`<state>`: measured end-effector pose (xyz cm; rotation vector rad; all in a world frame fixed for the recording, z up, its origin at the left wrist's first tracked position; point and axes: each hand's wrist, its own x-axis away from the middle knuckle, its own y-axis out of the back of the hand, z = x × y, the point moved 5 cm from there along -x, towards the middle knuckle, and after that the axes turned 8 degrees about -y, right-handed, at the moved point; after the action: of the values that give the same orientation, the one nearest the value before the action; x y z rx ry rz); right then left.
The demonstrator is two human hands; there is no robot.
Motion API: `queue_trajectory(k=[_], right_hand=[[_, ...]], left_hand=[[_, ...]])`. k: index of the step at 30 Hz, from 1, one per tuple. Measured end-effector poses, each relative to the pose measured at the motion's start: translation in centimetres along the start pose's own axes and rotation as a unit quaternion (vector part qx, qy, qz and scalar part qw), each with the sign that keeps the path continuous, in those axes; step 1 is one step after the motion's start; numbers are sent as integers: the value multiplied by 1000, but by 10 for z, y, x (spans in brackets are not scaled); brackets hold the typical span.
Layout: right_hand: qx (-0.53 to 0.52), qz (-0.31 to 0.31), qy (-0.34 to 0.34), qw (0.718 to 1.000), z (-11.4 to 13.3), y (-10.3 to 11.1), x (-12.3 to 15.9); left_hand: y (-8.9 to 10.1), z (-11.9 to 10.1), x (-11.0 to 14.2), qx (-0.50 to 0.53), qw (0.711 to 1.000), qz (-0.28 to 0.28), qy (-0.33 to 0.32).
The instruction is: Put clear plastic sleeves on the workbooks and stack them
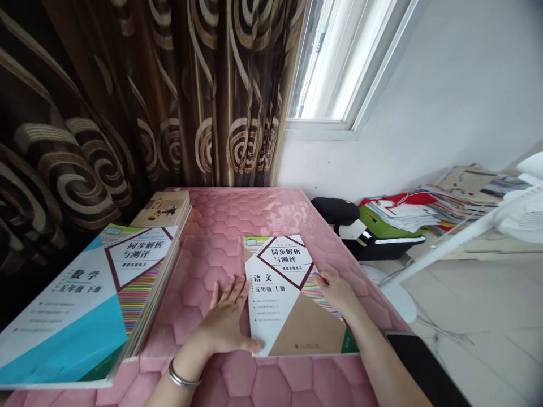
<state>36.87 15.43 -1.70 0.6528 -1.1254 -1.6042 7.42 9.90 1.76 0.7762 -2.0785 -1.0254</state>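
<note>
A workbook (292, 316) with a white, tan and striped cover lies face up on the pink padded tabletop (229, 226). My left hand (227, 322), a silver bangle on its wrist, rests at the book's left side with fingers spread flat. Its thumb touches the lower left corner of the cover. At the right edge, my right hand (335, 289) has its fingers curled onto the workbook; their undersides are hidden. To the left stands a stack of books, topped by a blue and white maths workbook (80, 305).
A tan-covered book stack (163, 209) sits at the back left, before a brown patterned curtain (212, 102). A black flat object (424, 367) lies at the table's right edge. Beyond are a white fan (449, 243), a green and black bin (386, 237) and piled papers (466, 192).
</note>
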Motion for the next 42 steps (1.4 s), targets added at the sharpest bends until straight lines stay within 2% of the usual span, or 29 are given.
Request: queue_trajectory(k=[13, 21, 25, 30, 35, 42], right_hand=[[51, -5, -37, 998, 8, 3, 9], [62, -80, -4, 995, 12, 9, 15], [33, -91, 0, 995, 9, 8, 13], [-63, -41, 23, 997, 4, 5, 3], [-70, 10, 30, 997, 5, 7, -2], [-107, 24, 26, 994, -1, 15, 0]], left_hand=[[1, -2, 1, -4, 1000, -2, 25], [0, -2, 0, -12, 1000, -5, 28], [-1, -1, -1, -10, 1000, -11, 24], [-2, 0, -1, -14, 1000, -11, 22], [-2, -1, 0, -11, 1000, -7, 26], [4, -1, 0, 4, 1000, 4, 13]])
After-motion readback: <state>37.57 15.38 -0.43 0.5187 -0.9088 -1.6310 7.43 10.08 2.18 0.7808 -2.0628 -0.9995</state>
